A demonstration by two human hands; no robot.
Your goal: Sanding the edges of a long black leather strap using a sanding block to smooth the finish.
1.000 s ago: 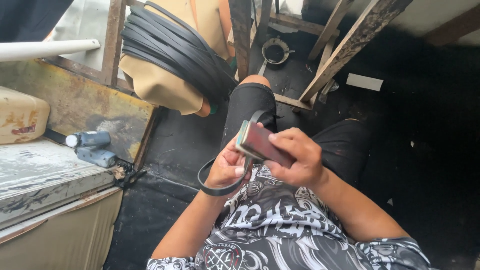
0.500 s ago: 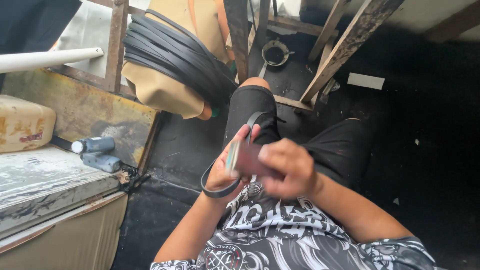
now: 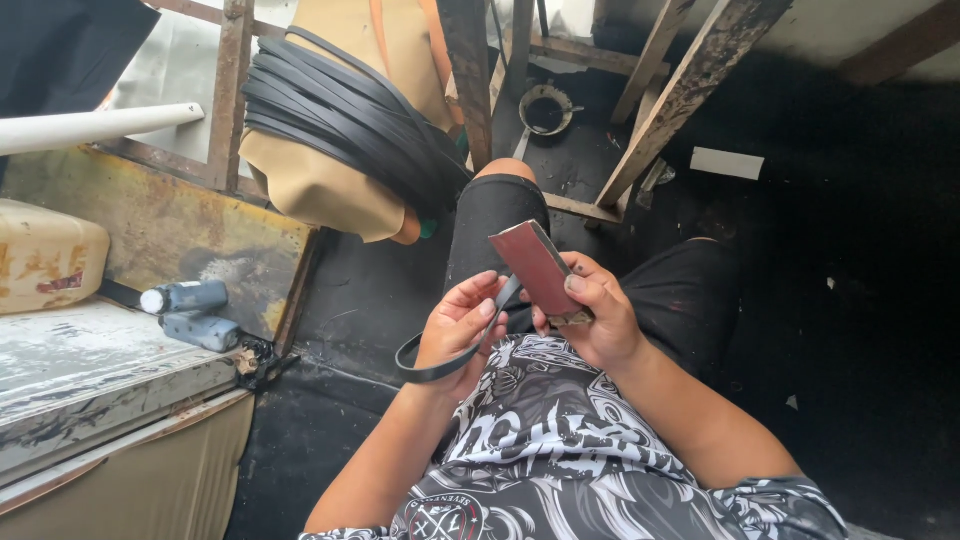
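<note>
Gripping a flat reddish-brown block [image 3: 535, 268] between thumb and fingers, the right hand [image 3: 590, 320] holds it upright above the lap. Just beside it, the left hand [image 3: 462, 325] pinches a thin black strap [image 3: 440, 366], which loops down under the palm. Off to the left, a yellowish plastic jug [image 3: 45, 255] with a red patch stands on a worn ledge [image 3: 90, 370], near two grey tubes [image 3: 190, 310]. Ahead, a small round pot [image 3: 547, 108], dark inside, sits on the floor.

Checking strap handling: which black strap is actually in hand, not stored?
The single looped black strap held in the left hand, beside the reddish block in the right hand. The other straps lie bundled over the tan bag.
</note>
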